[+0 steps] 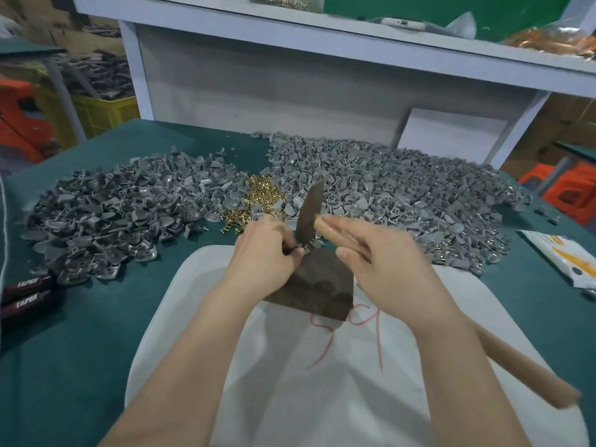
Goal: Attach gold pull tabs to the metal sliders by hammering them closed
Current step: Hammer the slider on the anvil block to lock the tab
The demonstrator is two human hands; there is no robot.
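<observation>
My right hand (377, 253) grips the wooden handle (516, 362) of a hammer just behind its dark metal head (309, 211), which points up and away. My left hand (267, 246) pinches a small grey metal piece (304, 251) at the top edge of a dark metal block (319, 291). The hammer head stands right beside my left fingers. A small heap of gold pull tabs (261, 195) lies behind the hands, between two large piles of grey metal parts, a darker one on the left (122, 214) and a lighter one on the right (403, 195).
The block sits on a white cloth (322, 382) over the green table (80, 350). Two dark tool handles marked TAPER (25, 291) lie at the left edge. A white packet (567, 256) lies at the right. A white shelf frame (290, 75) rises behind the piles.
</observation>
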